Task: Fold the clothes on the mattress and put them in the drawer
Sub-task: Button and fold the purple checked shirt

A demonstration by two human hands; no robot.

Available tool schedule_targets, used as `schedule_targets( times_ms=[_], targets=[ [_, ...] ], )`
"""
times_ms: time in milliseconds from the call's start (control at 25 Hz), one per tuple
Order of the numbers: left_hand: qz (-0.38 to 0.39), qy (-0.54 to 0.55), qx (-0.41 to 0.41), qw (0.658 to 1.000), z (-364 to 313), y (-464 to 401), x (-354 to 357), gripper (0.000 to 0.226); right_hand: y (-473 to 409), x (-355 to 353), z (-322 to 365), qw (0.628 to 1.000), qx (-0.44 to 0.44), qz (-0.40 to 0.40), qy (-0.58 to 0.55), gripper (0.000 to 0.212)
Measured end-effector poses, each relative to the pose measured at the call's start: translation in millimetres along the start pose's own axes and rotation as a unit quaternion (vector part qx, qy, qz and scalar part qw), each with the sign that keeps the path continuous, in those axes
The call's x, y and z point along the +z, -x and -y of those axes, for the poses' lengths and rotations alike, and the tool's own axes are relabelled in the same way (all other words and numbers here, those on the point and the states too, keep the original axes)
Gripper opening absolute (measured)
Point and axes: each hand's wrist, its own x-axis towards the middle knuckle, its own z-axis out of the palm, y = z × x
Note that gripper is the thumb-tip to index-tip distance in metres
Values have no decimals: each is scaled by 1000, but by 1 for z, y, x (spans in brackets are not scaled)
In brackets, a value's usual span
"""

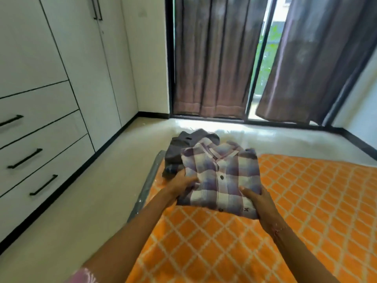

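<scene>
- Orange-patterned mattress (265, 211) lies on the floor beside a white wardrobe whose three drawers (38, 154) all look closed.
- Folding seems done for the plaid shirt (221, 176): it sits as a neat packet on the mattress, partly over a folded grey garment (177, 152).
- Left hand (181, 183) and right hand (258, 202) grip the shirt's near corners, fingers curled on its edges.
- Left to do, by my judgement: carry both garments over, open a drawer, stow them.
- Fingertips under the cloth are hidden; the grey garment's fold is hard to make out.
</scene>
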Motion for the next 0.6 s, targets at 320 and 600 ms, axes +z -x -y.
schedule_targets(
  times_ms=[320, 600],
  targets=[
    [-95, -5, -17, 995, -50, -171, -94, 40, -219, 74, 50, 997, -7, 68, 19, 36],
    [-272, 5, -116, 955, 51, -192, -86, 20, -247, 100, -20, 956, -28, -29, 289, 48]
  ],
)
